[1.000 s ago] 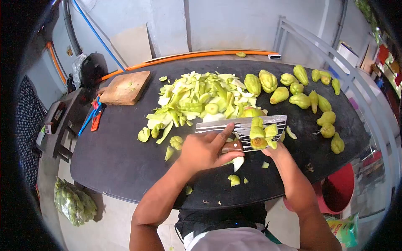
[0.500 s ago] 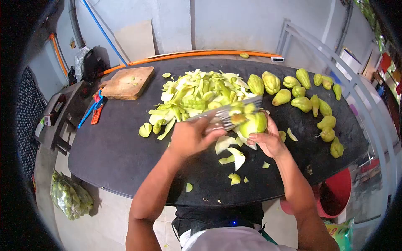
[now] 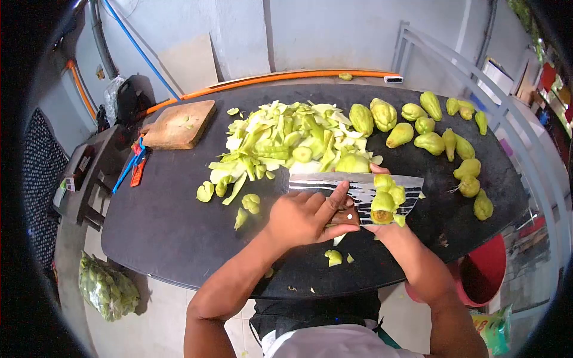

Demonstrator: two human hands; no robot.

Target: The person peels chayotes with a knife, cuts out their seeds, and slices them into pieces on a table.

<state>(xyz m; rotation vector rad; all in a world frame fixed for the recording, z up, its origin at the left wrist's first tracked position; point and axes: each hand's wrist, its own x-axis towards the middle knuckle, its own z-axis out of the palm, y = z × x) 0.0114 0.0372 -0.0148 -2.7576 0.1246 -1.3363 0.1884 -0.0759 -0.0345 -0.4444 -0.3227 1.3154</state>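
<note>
My left hand (image 3: 304,218) is wrapped round the wooden handle of a wide cleaver (image 3: 358,186), its index finger lying along the blade. Several green pieces (image 3: 385,200) cling to the blade's upper face. Behind the far edge of the blade shows a pale green chayote (image 3: 353,163). My right hand (image 3: 382,230) is mostly hidden under the blade; fingertips show at the far edge, beside the chayote. Beyond the cleaver lies a heap of pale green slices (image 3: 286,137).
Whole chayotes (image 3: 429,142) lie at the right of the dark table (image 3: 161,221). A wooden board (image 3: 179,125) and an orange-handled tool (image 3: 138,170) are at the left. A red bucket (image 3: 492,268) stands below the right edge, a bag of greens (image 3: 107,289) on the floor.
Half a second ago the blade was tilted and the chayote showed in my right hand. The cleaver has since moved right and turned flatter, covering most of that hand.
</note>
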